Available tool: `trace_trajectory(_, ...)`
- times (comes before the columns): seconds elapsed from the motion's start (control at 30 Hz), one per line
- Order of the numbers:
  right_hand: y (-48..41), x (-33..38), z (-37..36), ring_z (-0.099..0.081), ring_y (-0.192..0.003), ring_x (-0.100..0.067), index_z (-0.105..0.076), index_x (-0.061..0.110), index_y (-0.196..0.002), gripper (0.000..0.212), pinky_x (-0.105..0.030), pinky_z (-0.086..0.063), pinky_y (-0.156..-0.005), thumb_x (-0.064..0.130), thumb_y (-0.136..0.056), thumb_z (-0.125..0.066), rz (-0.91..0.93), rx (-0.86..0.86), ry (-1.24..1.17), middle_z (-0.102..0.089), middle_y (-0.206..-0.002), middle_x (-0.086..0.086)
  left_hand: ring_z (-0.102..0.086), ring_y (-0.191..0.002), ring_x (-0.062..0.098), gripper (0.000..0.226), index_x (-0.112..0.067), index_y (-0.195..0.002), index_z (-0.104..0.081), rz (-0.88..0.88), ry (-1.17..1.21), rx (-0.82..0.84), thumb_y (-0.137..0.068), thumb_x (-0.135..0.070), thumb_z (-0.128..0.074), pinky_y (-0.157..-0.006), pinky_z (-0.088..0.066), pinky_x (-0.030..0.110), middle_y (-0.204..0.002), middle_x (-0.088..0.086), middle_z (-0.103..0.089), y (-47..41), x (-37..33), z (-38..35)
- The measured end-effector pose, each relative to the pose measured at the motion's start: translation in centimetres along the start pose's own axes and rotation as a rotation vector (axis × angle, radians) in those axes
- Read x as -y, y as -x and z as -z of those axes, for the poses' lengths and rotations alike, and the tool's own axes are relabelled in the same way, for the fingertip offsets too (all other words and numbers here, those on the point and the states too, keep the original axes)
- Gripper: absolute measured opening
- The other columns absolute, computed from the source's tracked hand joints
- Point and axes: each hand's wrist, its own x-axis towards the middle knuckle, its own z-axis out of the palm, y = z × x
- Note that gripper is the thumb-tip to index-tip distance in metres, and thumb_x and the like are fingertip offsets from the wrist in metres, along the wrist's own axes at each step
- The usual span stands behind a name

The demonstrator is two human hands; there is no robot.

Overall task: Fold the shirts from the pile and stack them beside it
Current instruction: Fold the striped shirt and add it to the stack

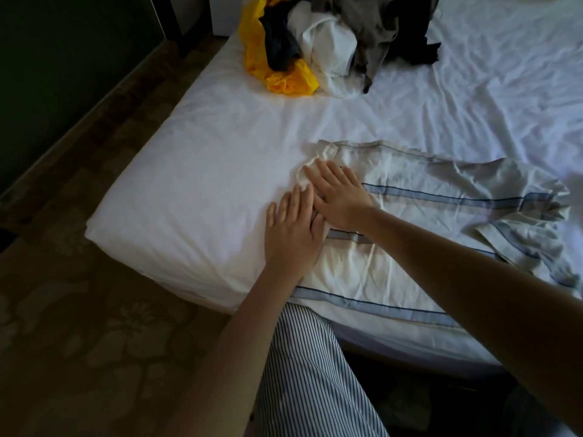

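A white shirt with blue stripes (419,216) lies spread flat on the bed near its front edge, its right part rumpled. My left hand (291,228) rests flat on the shirt's left end, fingers apart. My right hand (339,200) lies flat just beyond it, by the shirt's bunched collar area, fingers spread. Neither hand grips the cloth. The pile of unfolded shirts (334,42), yellow, dark, white and grey, sits at the far side of the bed.
The bed's white sheet (205,171) is wrinkled, and the bed's left corner drops to a patterned floor (79,294). My striped trouser leg (315,373) stands against the bed's front edge. A dark wall runs along the left.
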Motion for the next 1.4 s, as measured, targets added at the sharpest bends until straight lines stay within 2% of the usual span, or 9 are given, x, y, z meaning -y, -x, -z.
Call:
trace_trajectory(0.3,1.6,-0.2,0.4,0.012,-0.146,-0.025,-0.007,0.022,-0.152,0.055,-0.037,0.011,-0.115,0.043,-0.101,-0.014,-0.209,-0.106,-0.136,0.006,-0.159,-0.007,0.002,-0.146,0.012,0.051,-0.028,-0.149,-0.026,-0.125,0.213,0.21,-0.101,-0.04,-0.015,-0.119,-0.004,0.035,-0.159,-0.002,-0.009,7.6,2.7,2.1)
trace_trajectory(0.4,4.1,0.7,0.4,-0.008,-0.146,-0.031,-0.028,0.01,-0.147,0.061,-0.041,0.002,-0.116,0.043,-0.098,-0.014,-0.076,-0.258,-0.105,-0.017,-0.156,-0.017,-0.023,-0.131,-0.005,0.038,-0.021,-0.139,-0.045,0.038,0.576,0.184,-0.102,-0.024,-0.035,-0.108,-0.021,0.016,-0.146,-0.01,-0.036,7.0,2.7,4.8)
trace_trajectory(0.5,7.2,3.1,0.4,-0.049,-0.122,-0.038,-0.059,0.006,-0.122,0.051,-0.047,-0.029,-0.105,0.036,-0.091,-0.031,0.153,-0.463,-0.108,-0.056,-0.129,-0.018,-0.05,-0.113,0.008,0.031,-0.012,-0.127,-0.055,0.244,0.77,0.083,-0.099,-0.013,-0.042,-0.092,-0.038,0.019,-0.121,-0.003,-0.054,3.3,2.2,6.6)
trace_trajectory(0.6,10.1,6.0,-0.5,-0.061,-0.092,-0.03,-0.067,0.01,-0.103,0.04,-0.04,-0.036,-0.085,0.037,-0.085,-0.044,0.326,-0.49,-0.139,-0.065,-0.104,-0.009,-0.052,-0.089,0.016,0.016,-0.014,-0.1,-0.063,0.452,0.819,-0.03,-0.092,-0.013,-0.048,-0.076,-0.038,0.025,-0.097,0.005,-0.056,-1.8,3.1,7.2)
trace_trajectory(0.7,12.1,8.4,-2.0,-0.059,-0.094,-0.029,-0.064,0.015,-0.107,0.049,-0.04,-0.036,-0.084,0.052,-0.078,-0.051,0.326,-0.322,-0.08,-0.063,-0.106,-0.006,-0.038,-0.073,0.017,0.011,-0.021,-0.067,-0.047,0.527,0.864,-0.014,-0.077,-0.016,-0.049,-0.066,-0.031,0.028,-0.079,0.013,-0.041,-5.8,3.3,6.9)
trace_trajectory(0.9,11.9,9.4,-3.2,-0.059,-0.095,-0.029,-0.057,0.027,-0.124,0.074,-0.044,-0.045,-0.078,0.063,-0.06,-0.073,0.179,-0.143,-0.032,-0.06,-0.108,-0.007,-0.055,-0.065,0.016,0.009,-0.014,-0.087,-0.059,0.587,1.078,0.261,-0.091,-0.007,-0.056,-0.066,-0.047,0.027,-0.075,0.005,-0.058,-9.3,1.7,4.3)
trace_trajectory(1.07,11.4,9.2,-3.4,-0.061,-0.077,-0.019,-0.067,0.028,-0.087,0.024,-0.031,-0.043,-0.066,0.044,-0.077,-0.052,0.167,-0.314,-0.144,-0.061,-0.083,0.004,-0.056,-0.062,0.013,0.01,-0.016,-0.081,-0.059,0.562,0.982,0.309,-0.091,-0.014,-0.062,-0.057,-0.046,0.023,-0.075,0.003,-0.06,-10.4,0.7,4.5)
trace_trajectory(1.23,11.7,7.0,-2.4,-0.059,-0.096,-0.028,-0.064,0.016,-0.111,0.026,-0.036,-0.035,-0.078,0.026,-0.093,-0.048,0.214,-0.2,-0.505,-0.064,-0.102,-0.007,-0.064,-0.079,0.021,0.031,0.0,-0.106,-0.063,0.561,0.896,0.445,-0.084,-0.02,-0.071,-0.083,-0.051,0.033,-0.089,0.009,-0.067,-11.0,0.0,5.0)
trace_trajectory(1.4,13.6,4.7,-0.5,-0.059,-0.072,-0.014,-0.054,0.013,-0.123,0.029,-0.025,-0.037,-0.062,0.009,-0.095,-0.046,0.109,-0.19,-0.923,-0.063,-0.087,-0.006,-0.06,-0.072,0.016,0.004,-0.014,-0.094,-0.058,0.611,1.005,0.479,-0.092,-0.011,-0.058,-0.055,-0.052,0.021,-0.085,0.006,-0.063,-10.9,-1.7,6.1)
